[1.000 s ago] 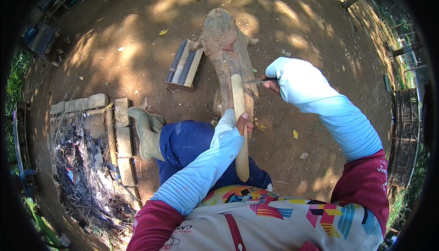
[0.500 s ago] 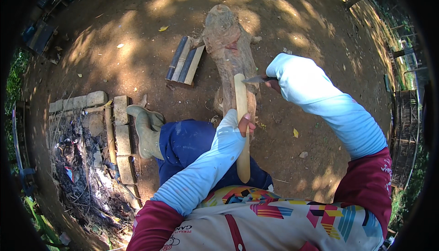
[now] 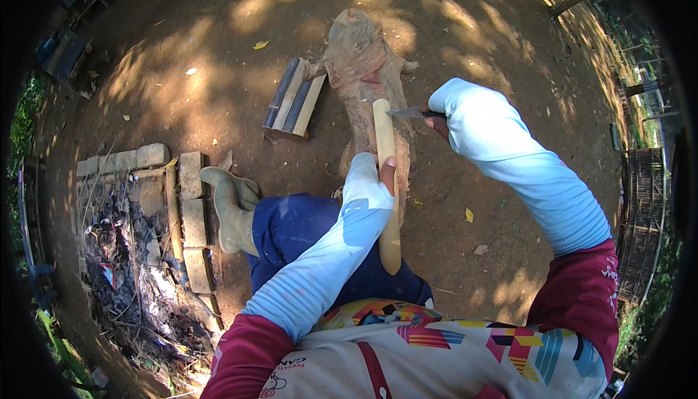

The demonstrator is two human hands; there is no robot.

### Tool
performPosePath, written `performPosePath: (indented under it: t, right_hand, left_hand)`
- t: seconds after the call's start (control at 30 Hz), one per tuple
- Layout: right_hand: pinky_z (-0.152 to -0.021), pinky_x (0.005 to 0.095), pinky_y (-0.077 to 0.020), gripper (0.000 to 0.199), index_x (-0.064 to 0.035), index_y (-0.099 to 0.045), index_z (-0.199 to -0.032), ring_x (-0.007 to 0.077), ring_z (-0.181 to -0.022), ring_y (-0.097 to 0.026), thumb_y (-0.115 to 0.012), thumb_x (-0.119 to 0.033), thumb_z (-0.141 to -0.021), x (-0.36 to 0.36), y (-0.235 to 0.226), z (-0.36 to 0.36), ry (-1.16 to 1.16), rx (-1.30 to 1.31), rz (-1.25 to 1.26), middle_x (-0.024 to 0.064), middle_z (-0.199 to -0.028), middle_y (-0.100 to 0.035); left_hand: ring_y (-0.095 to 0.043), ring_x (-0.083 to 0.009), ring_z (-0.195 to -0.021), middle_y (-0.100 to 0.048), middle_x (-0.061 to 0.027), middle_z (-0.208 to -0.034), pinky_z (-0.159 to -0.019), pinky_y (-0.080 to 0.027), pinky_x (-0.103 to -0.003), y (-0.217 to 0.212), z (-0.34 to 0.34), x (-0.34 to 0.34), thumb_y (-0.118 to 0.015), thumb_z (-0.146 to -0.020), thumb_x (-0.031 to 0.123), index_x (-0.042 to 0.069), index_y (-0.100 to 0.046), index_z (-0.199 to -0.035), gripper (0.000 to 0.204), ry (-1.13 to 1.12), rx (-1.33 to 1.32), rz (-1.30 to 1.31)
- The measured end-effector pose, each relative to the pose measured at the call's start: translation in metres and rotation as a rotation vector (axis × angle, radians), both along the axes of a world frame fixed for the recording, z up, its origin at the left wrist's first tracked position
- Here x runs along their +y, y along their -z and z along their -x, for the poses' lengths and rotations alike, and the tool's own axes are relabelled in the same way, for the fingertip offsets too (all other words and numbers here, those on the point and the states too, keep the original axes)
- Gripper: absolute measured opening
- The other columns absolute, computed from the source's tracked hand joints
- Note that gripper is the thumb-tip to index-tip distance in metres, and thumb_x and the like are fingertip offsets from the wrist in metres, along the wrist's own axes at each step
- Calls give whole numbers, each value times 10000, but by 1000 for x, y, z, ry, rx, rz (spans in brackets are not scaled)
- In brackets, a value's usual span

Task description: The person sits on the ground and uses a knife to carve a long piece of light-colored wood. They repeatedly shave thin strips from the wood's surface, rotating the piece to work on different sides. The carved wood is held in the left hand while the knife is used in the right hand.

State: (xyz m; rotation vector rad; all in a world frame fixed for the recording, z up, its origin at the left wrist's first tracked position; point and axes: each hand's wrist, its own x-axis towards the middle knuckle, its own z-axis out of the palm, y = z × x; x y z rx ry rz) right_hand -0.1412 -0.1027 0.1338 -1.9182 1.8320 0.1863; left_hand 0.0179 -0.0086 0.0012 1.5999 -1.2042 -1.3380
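Note:
My left hand (image 3: 381,173), in a pale blue sleeve, grips a long pale wooden stick (image 3: 385,181) near its middle. The stick's far end rests on a big rough log (image 3: 363,72) lying on the dirt in front of me. My right hand (image 3: 438,124) holds a knife (image 3: 408,113) by its handle. The blade points left and its tip touches the stick's upper end.
A few split bamboo pieces (image 3: 294,97) lie left of the log. A rubber boot (image 3: 231,206) on my left leg stands beside a row of bricks (image 3: 190,217) edging an ash-filled fire pit (image 3: 123,253). Fences stand at far right.
The knife blade has shifted slightly up toward the stick's far end. The left hand's hold on the stick is the same.

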Motion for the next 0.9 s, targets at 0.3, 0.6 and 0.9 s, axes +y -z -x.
performPosePath:
  t: [0.3,0.6,0.9]
  right_hand:
    - [-643,378,-505,56,-116,-666,-902,330,-778,-645,-632,-123,-859,-5,-27,-23,-193,253,-90,143,-871,-663]
    - [-503,336,-435,54,-100,-716,-893,192,-560,-562,-666,-108,-873,-1,-25,-25,-213,306,31,88,-691,-652]
    - [-526,358,-469,131,-111,-729,-935,262,-599,-610,-696,-62,-818,5,-19,-17,-257,240,142,123,-722,-652]
  left_hand:
    - [-612,-306,-767,-635,-166,-952,-733,-496,-379,10,-6,-6,-651,-870,83,-12,-400,-1364,563,58,-120,261]
    - [-569,-336,-974,-555,-230,-1179,-870,-468,-382,-14,5,-19,-673,-841,169,92,-295,-1513,775,320,-469,26]
    - [-407,-384,-1174,-390,-225,-1365,-972,-405,-447,12,-6,-10,-716,-783,304,98,-401,-1469,783,182,-616,532]
